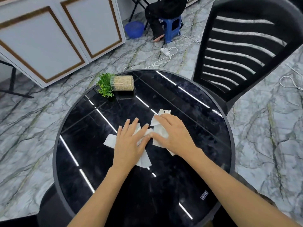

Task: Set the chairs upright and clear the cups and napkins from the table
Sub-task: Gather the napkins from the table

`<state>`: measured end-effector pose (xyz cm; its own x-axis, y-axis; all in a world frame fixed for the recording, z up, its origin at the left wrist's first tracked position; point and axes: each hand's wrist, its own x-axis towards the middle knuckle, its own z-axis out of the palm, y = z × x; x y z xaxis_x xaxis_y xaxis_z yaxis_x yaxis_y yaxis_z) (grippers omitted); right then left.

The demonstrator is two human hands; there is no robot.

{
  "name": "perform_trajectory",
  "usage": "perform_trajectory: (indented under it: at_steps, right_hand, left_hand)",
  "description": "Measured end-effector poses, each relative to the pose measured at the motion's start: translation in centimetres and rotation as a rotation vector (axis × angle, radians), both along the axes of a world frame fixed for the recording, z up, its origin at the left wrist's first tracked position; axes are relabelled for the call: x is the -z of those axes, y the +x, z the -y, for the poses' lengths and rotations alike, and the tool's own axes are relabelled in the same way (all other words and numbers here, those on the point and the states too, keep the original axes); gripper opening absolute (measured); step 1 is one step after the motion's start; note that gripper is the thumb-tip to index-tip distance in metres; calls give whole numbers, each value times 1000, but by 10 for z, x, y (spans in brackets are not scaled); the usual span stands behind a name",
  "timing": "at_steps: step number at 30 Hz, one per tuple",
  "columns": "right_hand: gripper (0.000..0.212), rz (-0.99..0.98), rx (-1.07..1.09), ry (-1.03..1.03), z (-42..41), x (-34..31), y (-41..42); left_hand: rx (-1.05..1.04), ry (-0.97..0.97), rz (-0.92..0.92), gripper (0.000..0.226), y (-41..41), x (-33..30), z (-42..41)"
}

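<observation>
Several white paper napkins lie crumpled in the middle of the round black glossy table (85, 154). My left hand (131, 141) rests flat on one group of napkins (110, 141), fingers spread. My right hand (173, 135) presses on the other napkins (161, 130) just to the right, fingers curled over them. The two hands nearly touch at the fingertips. A black slatted chair (242, 51) stands upright at the table's far right. No cup is visible on the table.
A clear toothpick holder (122, 83) and a small green plant (105, 85) sit at the table's far edge. White cabinets (49, 40) stand far left. On the marble floor lie white cables and a power strip (165, 51), a blue basin (134, 29), and a seated person on a blue stool (172, 25).
</observation>
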<state>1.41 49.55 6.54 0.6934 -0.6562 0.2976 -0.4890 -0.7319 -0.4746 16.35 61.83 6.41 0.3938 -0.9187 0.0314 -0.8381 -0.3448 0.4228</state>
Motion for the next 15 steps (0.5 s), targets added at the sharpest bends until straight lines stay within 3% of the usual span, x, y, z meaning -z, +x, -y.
perform_trajectory:
  at_steps: [6, 15]
  right_hand:
    - [38, 20, -3, 94, -2, 4, -10]
    - [24, 84, 45, 165, -24, 5, -48]
  left_hand:
    - [-51, -54, -63, 45, -9, -3, -5]
    - [-175, -180, -328, 28, -39, -19, -35]
